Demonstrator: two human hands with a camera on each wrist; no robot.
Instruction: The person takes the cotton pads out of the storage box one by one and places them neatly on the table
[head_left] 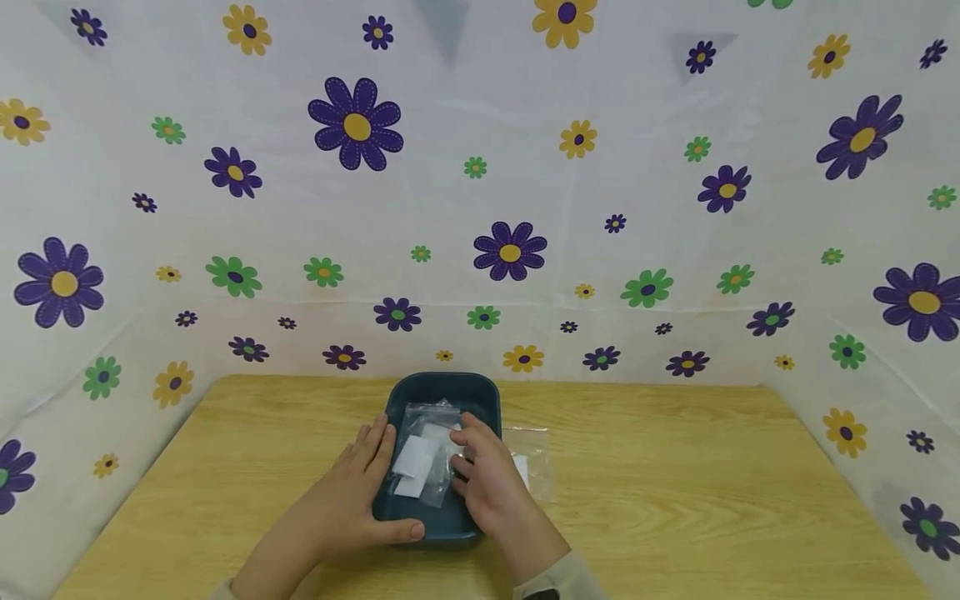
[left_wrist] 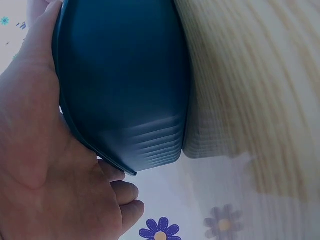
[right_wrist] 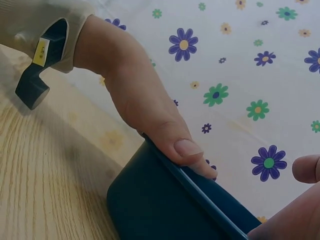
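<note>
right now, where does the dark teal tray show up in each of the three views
Head: the tray sits below centre, seen from above.
Left wrist: the tray fills the upper middle, seen from outside.
Right wrist: the tray is at bottom centre, cut off by the lower edge.
Shared landmark: the left hand, touching its rim.

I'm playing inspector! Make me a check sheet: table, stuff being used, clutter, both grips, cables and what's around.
Surface: wood-grain table.
Job's things: dark teal tray holding clear bags with white pieces inside; another clear bag lies on the table right of the tray, partly hidden.
Clutter: nothing seen.
Grips: left grip rests on the tray's edge; right grip is over the tray, close to the bags; whether it holds one is unclear.
Cables: nothing seen.
Surroundings: white backdrop with purple, yellow and green flowers.
</note>
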